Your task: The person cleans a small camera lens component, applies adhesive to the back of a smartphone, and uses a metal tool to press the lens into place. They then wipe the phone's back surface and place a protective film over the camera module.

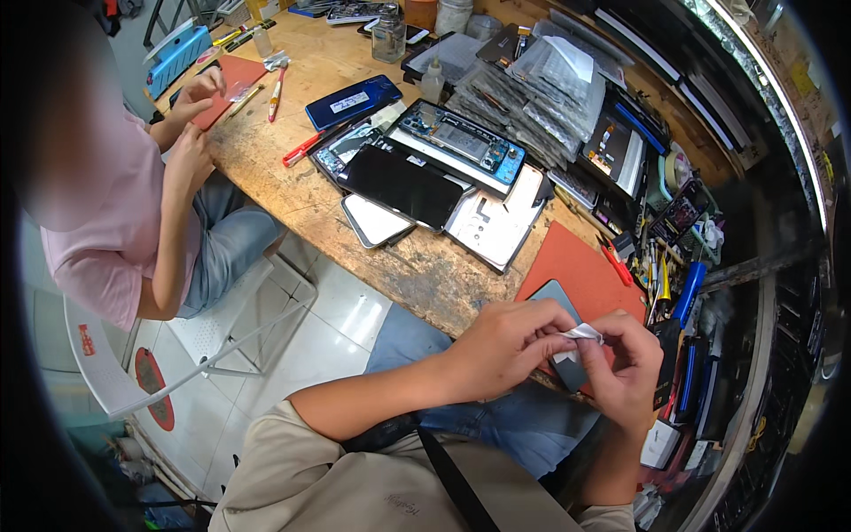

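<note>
Over the near right edge of the bench, my left hand [505, 348] and my right hand [625, 371] meet. Between them they pinch a small crumpled white piece [581, 332]; whether it is paper or film I cannot tell. Both hands are closed, thumbs against forefingers. Beneath them a phone with a blue-grey surface [556, 293] lies partly hidden by my fingers. It rests on a red-orange mat [572, 254].
Disassembled phones [456, 142] and a black phone screen [403, 186] are heaped beyond my left hand. Stacked clear sleeves [523, 102] stand behind. Pliers with red handles [616, 263] and several tools crowd the right side. Across the bench's left part sits a co-worker [115, 222].
</note>
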The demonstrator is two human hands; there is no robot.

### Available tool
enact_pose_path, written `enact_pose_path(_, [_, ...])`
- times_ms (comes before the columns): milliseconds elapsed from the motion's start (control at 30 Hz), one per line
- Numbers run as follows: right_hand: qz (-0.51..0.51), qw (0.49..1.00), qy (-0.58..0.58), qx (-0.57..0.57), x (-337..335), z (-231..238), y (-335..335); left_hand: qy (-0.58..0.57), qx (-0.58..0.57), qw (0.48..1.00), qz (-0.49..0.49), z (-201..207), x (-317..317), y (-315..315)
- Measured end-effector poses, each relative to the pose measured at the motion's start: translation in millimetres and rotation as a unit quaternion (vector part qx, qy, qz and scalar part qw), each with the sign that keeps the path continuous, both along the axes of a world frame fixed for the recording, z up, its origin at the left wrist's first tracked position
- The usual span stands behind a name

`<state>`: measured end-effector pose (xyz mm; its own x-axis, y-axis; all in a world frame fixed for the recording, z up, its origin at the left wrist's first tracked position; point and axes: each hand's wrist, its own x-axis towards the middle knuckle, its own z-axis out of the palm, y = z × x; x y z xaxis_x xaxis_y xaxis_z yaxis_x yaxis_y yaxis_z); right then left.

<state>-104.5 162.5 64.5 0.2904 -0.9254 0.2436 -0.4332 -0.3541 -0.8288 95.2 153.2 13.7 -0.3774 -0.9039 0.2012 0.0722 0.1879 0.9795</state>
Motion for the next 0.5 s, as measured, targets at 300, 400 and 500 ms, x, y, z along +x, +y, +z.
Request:
enact_pose_path(300, [-0.107, 0.987, -0.009, -0.118, 42, -39, 19, 0.280, 0.291, 0.913, -0.061, -16, -6, -5])
enact_pose_path(400, [-0.111, 0.985, -0.101, -0.088, 48, -50, 14, 0.306, 0.275, 0.911, -0.034, -13, -3, -3])
enact_pose_path(500, [-0.096, 0.979, -0.176, -0.024, 40, -46, 12, 0.309, 0.209, 0.928, 0.010, -16, -6, 6])
